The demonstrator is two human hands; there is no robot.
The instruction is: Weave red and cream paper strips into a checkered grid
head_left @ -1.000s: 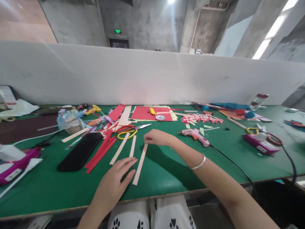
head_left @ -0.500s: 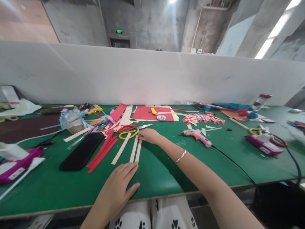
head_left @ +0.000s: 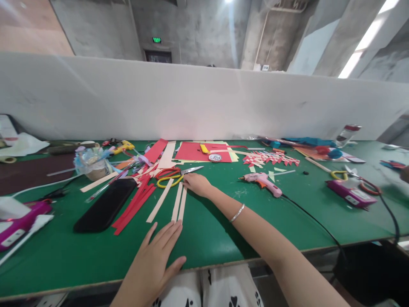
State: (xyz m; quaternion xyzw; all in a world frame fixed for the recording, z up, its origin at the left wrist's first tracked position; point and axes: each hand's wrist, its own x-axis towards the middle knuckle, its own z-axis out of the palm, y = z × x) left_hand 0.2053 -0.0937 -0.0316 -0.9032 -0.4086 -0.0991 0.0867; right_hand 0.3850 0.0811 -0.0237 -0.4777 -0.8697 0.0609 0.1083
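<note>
Two pale cream paper strips (head_left: 180,202) lie side by side, pointing away from me. My left hand (head_left: 159,249) rests flat and open at the near ends, fingertips touching both strips. At the far end of the right-hand strip, my right hand (head_left: 197,184) is closed with curled fingers on its tip; the fingertips are partly hidden. A third cream strip (head_left: 160,200) slants to the left, touched by neither hand. Just beyond the strips lie scissors (head_left: 169,182) with yellow and orange handles, blades partly open. Red paper strips (head_left: 136,211) are piled to the left.
A black phone (head_left: 105,207) and a jar of craft bits (head_left: 96,164) are left. Red sheets (head_left: 204,152) lie at the back, with woven red-and-cream paper (head_left: 270,158) beside them. A pink glue gun (head_left: 263,182) trails a cable rightward. A white partition (head_left: 204,102) closes the back.
My left hand's fingers have spread apart, with the index or outer finger lifted away from the others. My right hand stays at the strip's far end. The view has shifted slightly.
</note>
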